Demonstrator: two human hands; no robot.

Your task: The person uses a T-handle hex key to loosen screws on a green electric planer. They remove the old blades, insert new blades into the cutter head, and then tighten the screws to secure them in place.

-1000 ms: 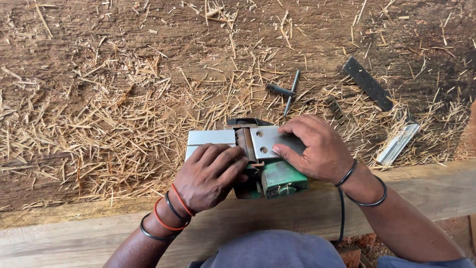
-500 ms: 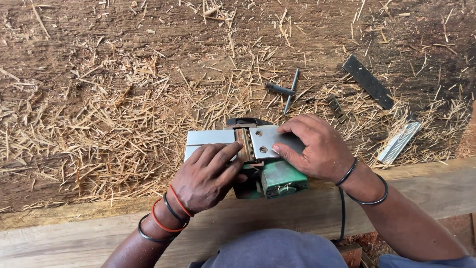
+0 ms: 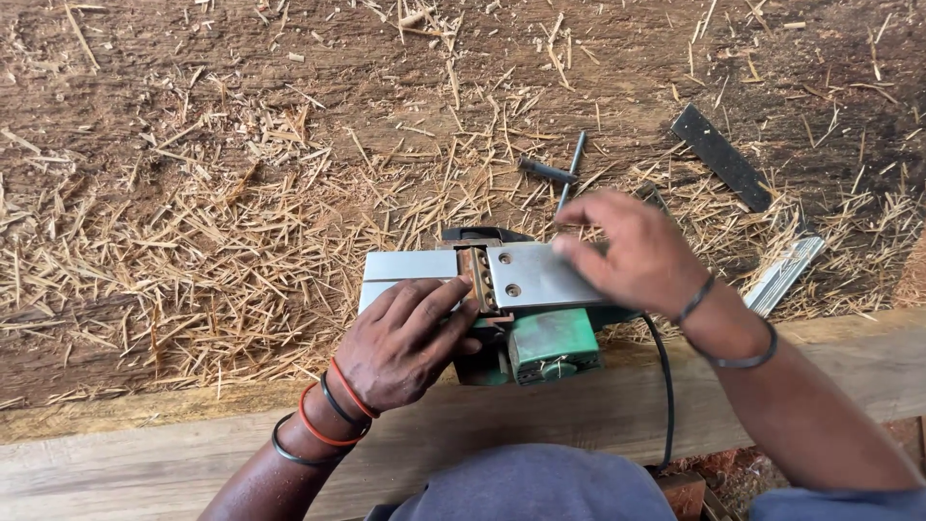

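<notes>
At the bottom of the frame a pale wooden beam point(image 3: 579, 405) runs across, and on its far edge, just below the centre, lies a green electric hand planer turned sole-up point(image 3: 511, 299), its two grey metal sole plates facing the camera and the brass-coloured cutter drum point(image 3: 476, 280) showing in the gap between them. The work in hand looks like adjusting or fitting the blade at that drum; the next move would seem to call for steady fingers at the slot while the body is kept from rocking. The left hand point(image 3: 405, 342) lies loosely flat on the left plate, fingertips touching the drum and gripping nothing. The right hand point(image 3: 632, 253), blurred, rests on the right plate, fingers bent; whether it pinches anything I cannot tell. Beyond, on the straw-littered brown board point(image 3: 193, 145), lie a dark T-shaped socket wrench point(image 3: 559, 174), a flat dark blade point(image 3: 721, 157) and a grey metal strip point(image 3: 783, 275) at the right.
</notes>
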